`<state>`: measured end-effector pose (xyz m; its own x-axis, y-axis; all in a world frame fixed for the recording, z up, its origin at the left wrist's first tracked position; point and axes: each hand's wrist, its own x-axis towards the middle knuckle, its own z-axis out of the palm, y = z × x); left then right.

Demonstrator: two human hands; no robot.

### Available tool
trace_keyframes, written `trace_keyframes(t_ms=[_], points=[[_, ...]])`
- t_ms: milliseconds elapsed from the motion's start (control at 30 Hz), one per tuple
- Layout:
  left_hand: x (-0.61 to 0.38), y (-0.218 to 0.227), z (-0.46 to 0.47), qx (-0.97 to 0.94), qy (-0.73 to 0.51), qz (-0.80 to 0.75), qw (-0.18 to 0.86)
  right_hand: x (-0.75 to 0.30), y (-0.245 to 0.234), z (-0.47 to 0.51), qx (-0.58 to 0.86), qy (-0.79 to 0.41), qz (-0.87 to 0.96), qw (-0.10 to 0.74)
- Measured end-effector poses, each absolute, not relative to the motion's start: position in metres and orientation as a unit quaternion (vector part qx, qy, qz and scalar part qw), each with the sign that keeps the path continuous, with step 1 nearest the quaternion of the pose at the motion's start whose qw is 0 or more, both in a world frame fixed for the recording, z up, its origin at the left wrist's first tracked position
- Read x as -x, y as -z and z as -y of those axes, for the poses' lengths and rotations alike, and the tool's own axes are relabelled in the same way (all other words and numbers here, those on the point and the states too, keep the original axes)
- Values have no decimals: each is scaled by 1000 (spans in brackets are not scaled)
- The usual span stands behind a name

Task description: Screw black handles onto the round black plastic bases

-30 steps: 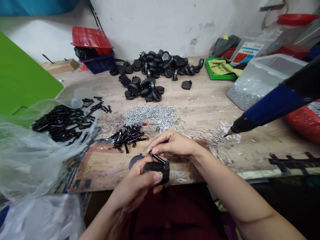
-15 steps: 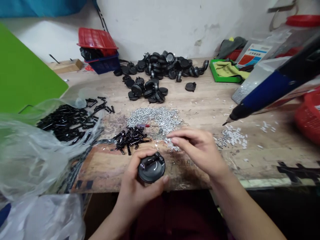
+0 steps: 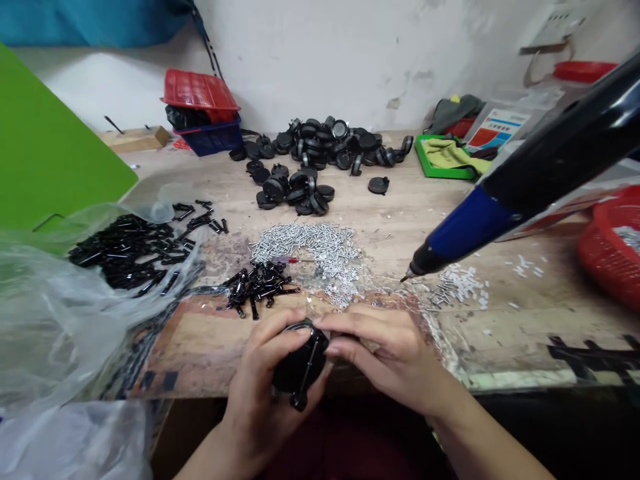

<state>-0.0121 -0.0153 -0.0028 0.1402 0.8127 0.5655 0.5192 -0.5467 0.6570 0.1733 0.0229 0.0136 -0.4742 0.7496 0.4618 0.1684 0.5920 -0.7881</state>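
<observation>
My left hand (image 3: 265, 373) grips a round black disc part (image 3: 293, 370) over the table's front edge, fingers on top and thumb underneath. A shiny black lever (image 3: 311, 367) lies across the disc, its rounded end pointing down toward me. My right hand (image 3: 380, 350) is closed in a pinch at the disc's upper right rim; anything between those fingertips is too small or hidden. Just beyond are small nuts (image 3: 343, 290), a pile of silver screws (image 3: 300, 240) and a heap of black levers (image 3: 260, 287). An electric screwdriver (image 3: 465, 227) hangs tip down above my right hand.
Several black discs (image 3: 320, 143) are piled at the back. A plastic bag (image 3: 65, 320) with black levers lies left. White plastic bits and screws (image 3: 460, 287) lie right, near a red basket (image 3: 610, 247). A green tray (image 3: 445, 160) stands behind.
My right hand has moved from the small nuts to the disc's rim. My left hand has turned the disc, so the lever points toward me. The screwdriver appears further left and larger.
</observation>
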Motion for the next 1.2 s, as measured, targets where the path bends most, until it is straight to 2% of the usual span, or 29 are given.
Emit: trace_keyframes(t_ms=[300,533,667,733,867,933,1033,1200], points=[[14,11,19,-704,-525,-443,181,-174,-12,-22,266,-325,796,435],[15,1,19,-765,-455,-439,123,-171,-9,-21,257,-327,797,438],[12,0,21,-733,-490,-444,159,-170,-8,-19,268,-338,788,439],[11,0,22,-683,-510,-468,233,-171,-9,-19,284,-359,776,433],[11,-2,23,-404,-486,-513,581,-181,-9,-28,366,-420,715,422],[10,-3,23,-281,-458,-470,700,-185,-8,-38,398,-458,688,397],[8,-2,24,-246,-426,-431,756,-183,-6,-58,362,-540,693,311],[7,-3,24,-249,-399,-436,768,-165,2,-84,190,-648,713,187]])
